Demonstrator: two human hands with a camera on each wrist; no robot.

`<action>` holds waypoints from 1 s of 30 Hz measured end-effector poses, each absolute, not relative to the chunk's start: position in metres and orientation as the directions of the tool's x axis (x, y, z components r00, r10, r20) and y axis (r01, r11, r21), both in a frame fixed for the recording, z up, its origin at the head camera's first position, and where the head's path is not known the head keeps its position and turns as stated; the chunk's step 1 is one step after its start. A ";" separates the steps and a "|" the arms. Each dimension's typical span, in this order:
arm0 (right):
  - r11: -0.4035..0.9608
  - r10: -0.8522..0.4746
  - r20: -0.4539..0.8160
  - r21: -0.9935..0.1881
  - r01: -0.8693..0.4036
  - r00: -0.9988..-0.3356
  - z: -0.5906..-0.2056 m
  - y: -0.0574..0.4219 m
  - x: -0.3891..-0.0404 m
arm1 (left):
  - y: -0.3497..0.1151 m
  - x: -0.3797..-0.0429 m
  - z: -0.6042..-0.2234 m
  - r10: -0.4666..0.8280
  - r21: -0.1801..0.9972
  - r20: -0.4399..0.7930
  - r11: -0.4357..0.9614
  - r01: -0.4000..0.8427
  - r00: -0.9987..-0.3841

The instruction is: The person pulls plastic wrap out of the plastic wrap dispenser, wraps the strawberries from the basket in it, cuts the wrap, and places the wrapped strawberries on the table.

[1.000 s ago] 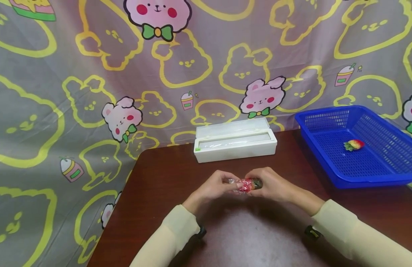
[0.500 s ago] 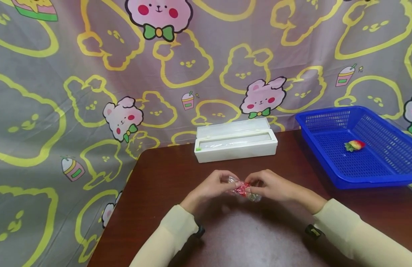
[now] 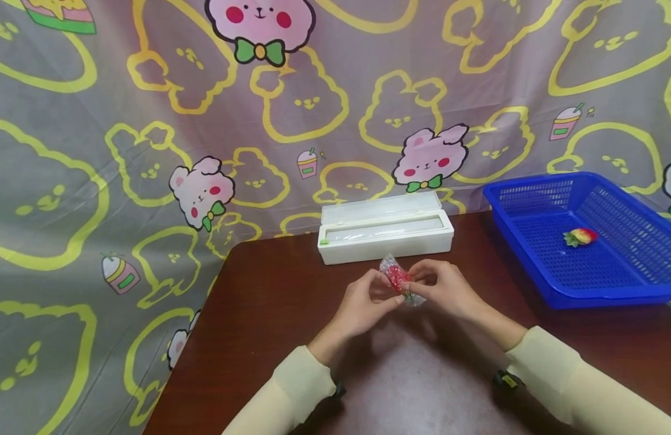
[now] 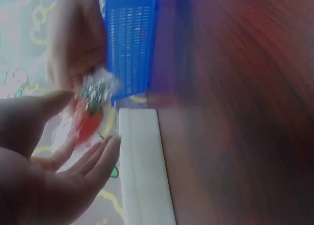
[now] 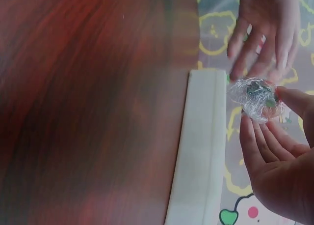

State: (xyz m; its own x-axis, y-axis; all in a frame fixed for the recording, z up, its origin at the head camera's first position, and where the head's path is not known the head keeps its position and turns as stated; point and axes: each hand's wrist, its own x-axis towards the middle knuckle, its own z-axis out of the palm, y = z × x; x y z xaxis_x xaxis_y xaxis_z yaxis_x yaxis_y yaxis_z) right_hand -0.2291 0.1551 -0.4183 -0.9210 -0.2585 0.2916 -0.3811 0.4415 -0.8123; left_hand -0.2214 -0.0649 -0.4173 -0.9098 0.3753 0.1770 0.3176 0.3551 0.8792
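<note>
A red strawberry (image 3: 399,279) with a green leafy end is wrapped in crinkled clear plastic film (image 5: 255,98). It is held above the table, tilted, its leafy end toward the person. My right hand (image 3: 447,289) pinches it between thumb and fingers from the right. On the other side, my left hand (image 3: 363,305) has its fingers spread loosely around the strawberry, the thumb close to the leafy end. From the right wrist view, the left fingers look fairly straight. The left wrist view is blurred, so whether those fingers touch the film is hard to tell.
Behind the hands stands a long white box (image 3: 387,244) with its lid raised and clear film inside. To the right, a blue plastic basket (image 3: 553,296) holds another strawberry (image 3: 580,237). A patterned curtain (image 3: 259,199) hangs behind the brown table (image 3: 259,296).
The wrapped strawberry has turned from lying crosswise to pointing away, and has risen slightly. The left fingers have loosened from its film-covered end; the right hand has shifted its hold.
</note>
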 end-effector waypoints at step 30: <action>0.390 -0.477 0.375 -0.720 -0.574 -0.795 -0.418 0.144 -0.220 | -0.127 -0.236 -0.416 0.254 0.629 0.312 0.666 0.399 -0.915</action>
